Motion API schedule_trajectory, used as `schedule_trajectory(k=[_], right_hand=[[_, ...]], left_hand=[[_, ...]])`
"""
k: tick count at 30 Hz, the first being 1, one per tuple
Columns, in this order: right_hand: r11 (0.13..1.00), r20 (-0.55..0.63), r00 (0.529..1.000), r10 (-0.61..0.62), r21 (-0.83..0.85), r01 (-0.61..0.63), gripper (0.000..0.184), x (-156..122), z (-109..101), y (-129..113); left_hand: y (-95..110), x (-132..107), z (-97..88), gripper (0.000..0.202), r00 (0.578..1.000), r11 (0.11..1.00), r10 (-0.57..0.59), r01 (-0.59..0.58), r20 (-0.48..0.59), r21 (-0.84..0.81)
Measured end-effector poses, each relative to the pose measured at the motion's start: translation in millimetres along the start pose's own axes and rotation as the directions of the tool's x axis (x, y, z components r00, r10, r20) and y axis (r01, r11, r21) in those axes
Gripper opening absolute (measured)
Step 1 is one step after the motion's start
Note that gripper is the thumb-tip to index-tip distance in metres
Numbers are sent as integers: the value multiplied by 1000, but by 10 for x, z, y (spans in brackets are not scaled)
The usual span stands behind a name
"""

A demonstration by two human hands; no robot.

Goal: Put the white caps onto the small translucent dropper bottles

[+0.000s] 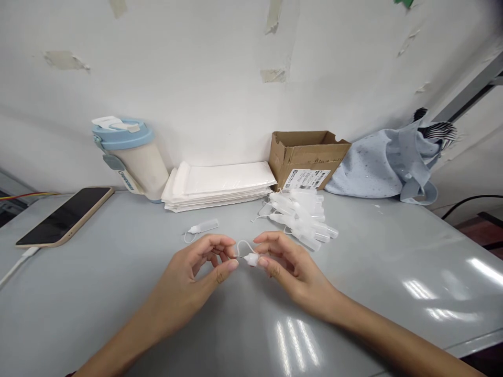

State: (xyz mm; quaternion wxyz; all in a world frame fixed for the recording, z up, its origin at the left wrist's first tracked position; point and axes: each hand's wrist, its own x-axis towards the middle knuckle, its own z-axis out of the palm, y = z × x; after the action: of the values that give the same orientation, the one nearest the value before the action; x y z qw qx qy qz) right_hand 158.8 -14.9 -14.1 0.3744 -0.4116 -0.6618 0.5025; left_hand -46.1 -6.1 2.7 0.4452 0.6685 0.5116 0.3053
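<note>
Over the middle of the grey table point(118, 293), my left hand point(200, 269) and my right hand point(286, 262) meet fingertip to fingertip. Between them is a small white cap point(252, 258) with a thin looped strap. My right fingers pinch the cap, and my left thumb and forefinger pinch its strap end. One small clear squeeze bottle point(202, 226) with a white tip lies alone just beyond my left hand. A pile of several clear bottles point(302, 215) lies just beyond my right hand.
A phone point(65, 214) on a charging cable lies at the far left. Against the wall stand a blue-lidded tumbler point(131, 157), a stack of white plastic bags point(220, 186), an open cardboard box point(304, 157) and a light blue cloth bag point(389, 162).
</note>
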Motion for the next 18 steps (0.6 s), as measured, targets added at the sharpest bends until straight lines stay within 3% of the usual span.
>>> schedule_trajectory(k=[4,18], right_hand=[[1000,29,1000,-3,-15,4,21,-4,4,11],[999,22,1000,0,-32,0,20,-45,65,60]], left_hand=[[48,-9,-12,23,999,989,-8,2,41,146],[51,-24,71,28,997,991,-15,5,75,132]])
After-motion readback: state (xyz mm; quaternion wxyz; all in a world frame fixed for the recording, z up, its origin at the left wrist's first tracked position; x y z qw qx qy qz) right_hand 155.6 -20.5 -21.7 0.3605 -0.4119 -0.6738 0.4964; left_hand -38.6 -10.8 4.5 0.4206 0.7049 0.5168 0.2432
